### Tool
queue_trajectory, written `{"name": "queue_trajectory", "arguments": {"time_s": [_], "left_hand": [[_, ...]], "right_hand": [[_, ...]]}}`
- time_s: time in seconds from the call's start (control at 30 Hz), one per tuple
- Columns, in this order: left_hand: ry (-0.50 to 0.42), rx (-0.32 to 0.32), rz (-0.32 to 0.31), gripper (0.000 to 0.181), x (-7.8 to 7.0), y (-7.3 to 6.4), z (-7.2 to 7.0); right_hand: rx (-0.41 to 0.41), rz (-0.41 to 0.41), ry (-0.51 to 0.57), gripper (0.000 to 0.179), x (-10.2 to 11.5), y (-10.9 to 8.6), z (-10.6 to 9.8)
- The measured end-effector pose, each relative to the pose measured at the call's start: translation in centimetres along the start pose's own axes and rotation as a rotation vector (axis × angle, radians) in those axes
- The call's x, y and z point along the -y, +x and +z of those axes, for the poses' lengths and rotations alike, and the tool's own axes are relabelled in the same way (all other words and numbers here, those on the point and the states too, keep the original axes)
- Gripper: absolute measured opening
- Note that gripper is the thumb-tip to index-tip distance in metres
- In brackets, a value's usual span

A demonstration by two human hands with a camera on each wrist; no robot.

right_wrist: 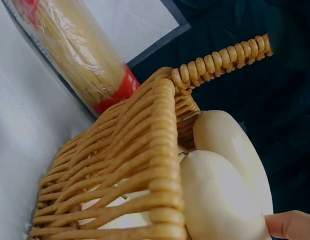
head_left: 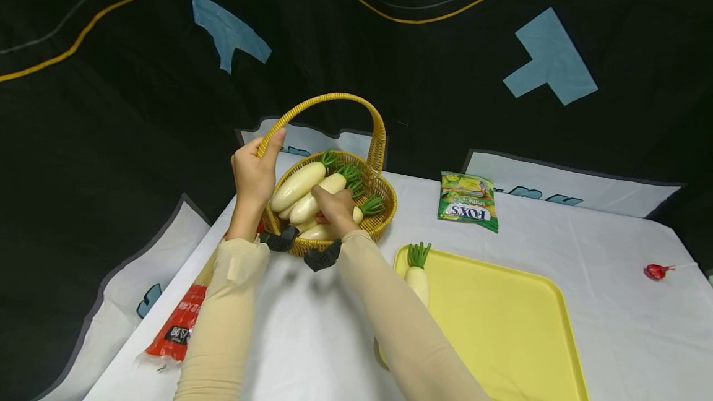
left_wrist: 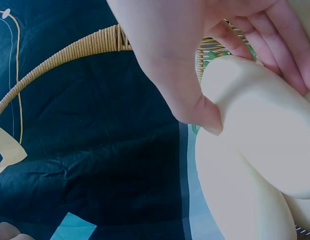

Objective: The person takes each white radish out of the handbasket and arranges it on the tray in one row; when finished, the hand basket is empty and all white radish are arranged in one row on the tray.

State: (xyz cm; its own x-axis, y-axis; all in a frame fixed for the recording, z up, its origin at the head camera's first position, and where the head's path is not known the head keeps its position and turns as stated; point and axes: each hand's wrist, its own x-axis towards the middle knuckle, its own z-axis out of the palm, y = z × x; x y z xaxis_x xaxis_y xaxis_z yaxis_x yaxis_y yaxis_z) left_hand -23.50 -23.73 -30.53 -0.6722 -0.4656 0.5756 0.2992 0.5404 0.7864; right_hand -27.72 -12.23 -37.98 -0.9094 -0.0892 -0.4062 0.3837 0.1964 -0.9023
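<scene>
My left hand grips the arched handle of a yellow-brown wicker basket on its left side. Inside the basket lie several smooth white radishes with green tops. My right hand reaches in over the basket's near rim and holds one white radish. In the left wrist view its thumb presses one side, with the fingers along the other. In the right wrist view only part of the thumb shows, against a radish by the woven wall.
A yellow tray stands at the right, with another white radish at its left edge, partly behind my right sleeve. Behind the tray lies a green candy bag. A red lollipop is far right. A noodle packet lies left.
</scene>
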Motion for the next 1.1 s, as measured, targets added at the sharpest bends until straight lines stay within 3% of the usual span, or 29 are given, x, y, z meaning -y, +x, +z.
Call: {"name": "queue_trajectory", "arguments": {"time_s": [0.37,0.63,0.7,0.93,1.1], "left_hand": [[-0.006,-0.017,-0.001,0.053,0.3,0.1,0.1],[-0.002,-0.017,0.005,0.052,0.3,0.2,0.2],[-0.002,-0.013,-0.005,0.051,0.1,0.2,0.2],[-0.03,0.002,-0.019,0.048,-3.1,-0.8,-0.4],[-0.026,0.005,-0.023,0.048,-3.3,-0.8,-0.5]], "right_hand": [[0.04,-0.041,0.042,0.062,0.0,-0.2,-0.5],[0.02,-0.17,0.038,0.052,0.6,-1.0,-1.5],[0.023,-0.194,0.024,0.055,0.9,-1.4,-2.0],[0.077,-0.212,0.015,0.067,1.4,-2.6,-4.7],[0.076,-0.225,-0.016,0.07,1.0,-3.5,-7.2]]}}
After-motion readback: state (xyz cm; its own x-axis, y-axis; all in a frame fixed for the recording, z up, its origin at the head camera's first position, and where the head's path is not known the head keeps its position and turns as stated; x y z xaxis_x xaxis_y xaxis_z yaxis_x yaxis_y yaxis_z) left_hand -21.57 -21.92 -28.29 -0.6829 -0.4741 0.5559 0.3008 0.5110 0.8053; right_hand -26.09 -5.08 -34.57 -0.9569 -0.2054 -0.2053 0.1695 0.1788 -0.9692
